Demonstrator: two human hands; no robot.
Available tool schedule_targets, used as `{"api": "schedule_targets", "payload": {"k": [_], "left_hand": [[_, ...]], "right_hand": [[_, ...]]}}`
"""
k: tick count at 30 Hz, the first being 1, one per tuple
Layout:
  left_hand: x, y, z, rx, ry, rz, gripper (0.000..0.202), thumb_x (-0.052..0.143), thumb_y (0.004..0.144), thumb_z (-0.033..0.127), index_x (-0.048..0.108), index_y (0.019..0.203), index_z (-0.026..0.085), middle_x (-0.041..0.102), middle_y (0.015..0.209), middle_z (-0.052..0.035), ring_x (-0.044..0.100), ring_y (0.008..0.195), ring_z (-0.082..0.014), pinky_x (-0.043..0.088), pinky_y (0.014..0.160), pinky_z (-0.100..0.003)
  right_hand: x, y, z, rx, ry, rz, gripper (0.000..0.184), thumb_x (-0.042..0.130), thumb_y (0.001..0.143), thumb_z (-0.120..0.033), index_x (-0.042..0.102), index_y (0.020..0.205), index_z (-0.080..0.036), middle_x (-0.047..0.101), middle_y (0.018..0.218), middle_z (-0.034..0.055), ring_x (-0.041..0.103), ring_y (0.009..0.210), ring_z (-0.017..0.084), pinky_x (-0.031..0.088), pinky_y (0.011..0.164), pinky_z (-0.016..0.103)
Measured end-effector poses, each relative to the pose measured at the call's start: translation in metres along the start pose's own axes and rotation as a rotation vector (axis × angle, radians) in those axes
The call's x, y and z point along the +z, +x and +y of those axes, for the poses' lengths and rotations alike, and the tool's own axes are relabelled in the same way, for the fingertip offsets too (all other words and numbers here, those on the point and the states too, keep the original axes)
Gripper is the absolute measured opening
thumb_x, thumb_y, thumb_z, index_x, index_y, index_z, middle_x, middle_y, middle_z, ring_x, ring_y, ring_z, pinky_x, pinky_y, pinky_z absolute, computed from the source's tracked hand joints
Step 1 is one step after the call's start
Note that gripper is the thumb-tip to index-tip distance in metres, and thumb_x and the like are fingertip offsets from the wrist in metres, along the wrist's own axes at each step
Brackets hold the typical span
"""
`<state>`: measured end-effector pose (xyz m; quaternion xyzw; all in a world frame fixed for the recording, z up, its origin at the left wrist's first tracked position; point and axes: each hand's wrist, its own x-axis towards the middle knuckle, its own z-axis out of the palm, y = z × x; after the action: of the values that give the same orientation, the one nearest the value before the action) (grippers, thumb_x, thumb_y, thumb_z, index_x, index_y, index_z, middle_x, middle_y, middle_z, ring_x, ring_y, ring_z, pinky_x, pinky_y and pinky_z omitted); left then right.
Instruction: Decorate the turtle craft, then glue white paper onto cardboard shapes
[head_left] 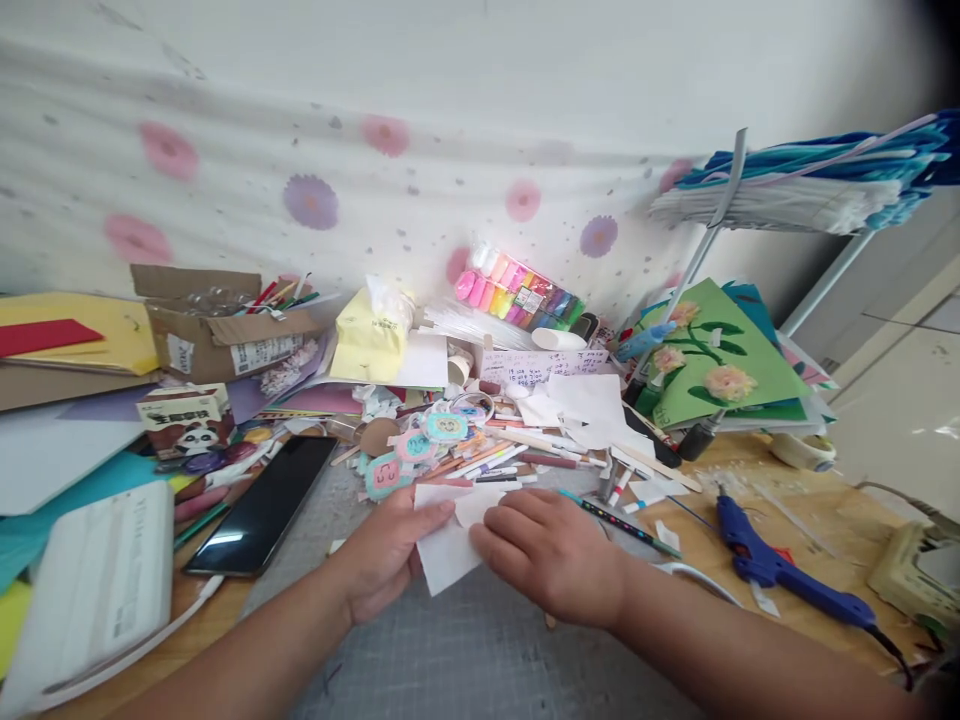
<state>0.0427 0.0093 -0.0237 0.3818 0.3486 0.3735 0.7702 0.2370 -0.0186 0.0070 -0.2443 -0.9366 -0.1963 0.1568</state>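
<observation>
A small piece of white paper (448, 545) lies on a grey cutting mat (480, 650) in front of me. My left hand (384, 555) grips its left side, thumb on top and fingers curled under. My right hand (551, 555) rests palm down on the paper's right edge, fingers bent and pressing its edge. Both forearms reach in from the bottom of the view.
A black phone (262, 505) lies left of my hands, with a white box (90, 585) further left. A blue glue gun (780, 570) rests on the wooden table at right. Pens, stickers, paper scraps, a cardboard box (225, 335) and coloured clay (517, 290) crowd the back.
</observation>
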Motion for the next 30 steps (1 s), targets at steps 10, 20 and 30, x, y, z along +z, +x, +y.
{"api": "schedule_targets", "payload": {"k": [10, 20, 30], "left_hand": [[-0.002, -0.002, 0.007, -0.026, 0.153, 0.092, 0.041, 0.065, 0.074, 0.031, 0.056, 0.113, 0.022, 0.071, 0.092, -0.003, 0.066, 0.082, -0.0218, 0.048, 0.071, -0.032], [-0.007, -0.009, 0.011, -0.078, 0.647, -0.112, 0.029, 0.06, 0.074, 0.043, 0.064, 0.091, 0.019, 0.063, 0.083, -0.0011, 0.057, 0.071, -0.0165, 0.043, 0.061, -0.025], [-0.006, -0.005, 0.017, -0.002, 1.055, -0.373, 0.029, 0.056, 0.075, 0.047, 0.067, 0.087, 0.022, 0.063, 0.087, 0.0007, 0.055, 0.082, -0.0173, 0.04, 0.073, -0.023]], "right_hand": [[-0.02, -0.072, 0.035, 0.295, 0.013, 0.117, 0.018, 0.047, 0.088, -0.017, 0.062, 0.098, -0.022, 0.065, 0.09, 0.0035, 0.06, 0.078, 0.016, 0.048, 0.068, 0.026], [-0.019, -0.129, 0.082, 0.811, -0.047, 0.01, 0.03, 0.055, 0.08, -0.028, 0.061, 0.11, -0.023, 0.062, 0.112, 0.0098, 0.057, 0.102, 0.027, 0.046, 0.088, 0.042], [-0.018, -0.122, 0.003, 0.805, 0.222, -0.384, 0.034, 0.056, 0.081, -0.031, 0.057, 0.115, -0.025, 0.061, 0.107, 0.0088, 0.057, 0.098, 0.026, 0.047, 0.082, 0.04]]}}
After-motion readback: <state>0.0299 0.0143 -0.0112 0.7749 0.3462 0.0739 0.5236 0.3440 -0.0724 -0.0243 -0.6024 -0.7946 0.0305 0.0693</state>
